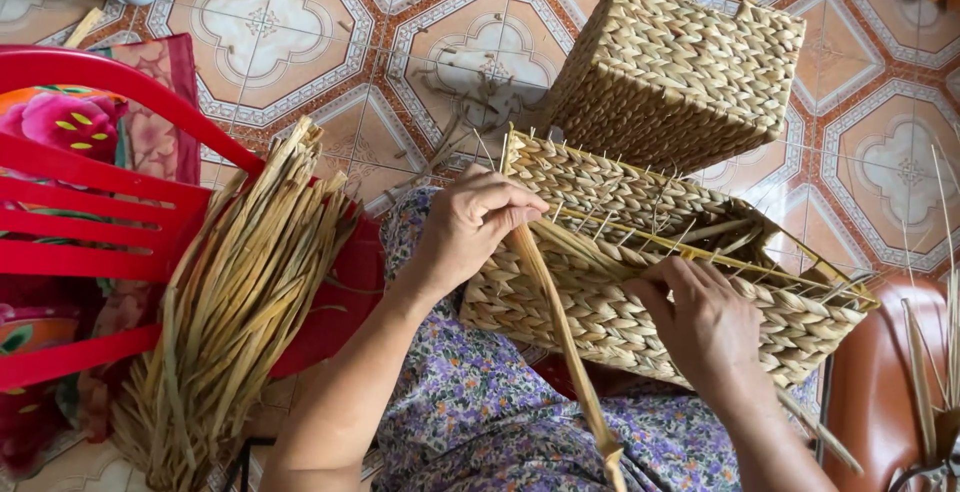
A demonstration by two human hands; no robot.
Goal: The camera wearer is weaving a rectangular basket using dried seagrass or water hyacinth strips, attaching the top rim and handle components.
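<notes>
Woven basket [640, 282] w/ strand [560, 322], both hands

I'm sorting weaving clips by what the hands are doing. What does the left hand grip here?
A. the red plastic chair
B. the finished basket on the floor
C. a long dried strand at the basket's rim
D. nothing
C: the left hand pinches a long dried strand against the rim of the half-woven basket.

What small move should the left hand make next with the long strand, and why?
Probably draw the strand taut toward the lap: the left hand pinches it at the rim of the unfinished basket, its long tail hangs slack, and the right hand steadies the basket.
</notes>
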